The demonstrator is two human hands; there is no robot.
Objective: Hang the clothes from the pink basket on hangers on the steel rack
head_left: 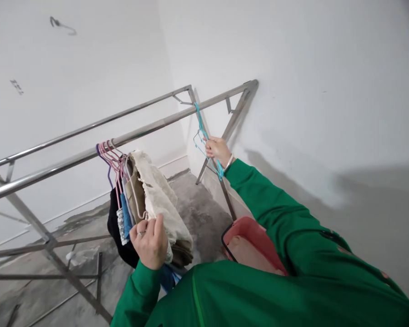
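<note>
My right hand (218, 152) is closed round a bunch of turquoise hangers (200, 120), whose hooks sit over the metal rail near its far end. Lower down, my left hand (150, 243) has its fingers curled at the near edge of a cream garment (160, 195), by the lower corner of a pale pink hanger (133, 185). That garment hangs at the right end of a row of clothes. Beside it are a brown garment (135, 188), a blue one (125, 211) and a black one (115, 227). Pink hangers (113, 156) and a purple hanger (104, 156) hook over the rail.
The metal clothes rack (150, 126) has two long bars and slanted legs, its far end close to the white wall (310, 91). A red basket (276, 245) stands on the grey concrete floor (204, 204) below my right arm. A hook (56, 22) sticks out of the left wall.
</note>
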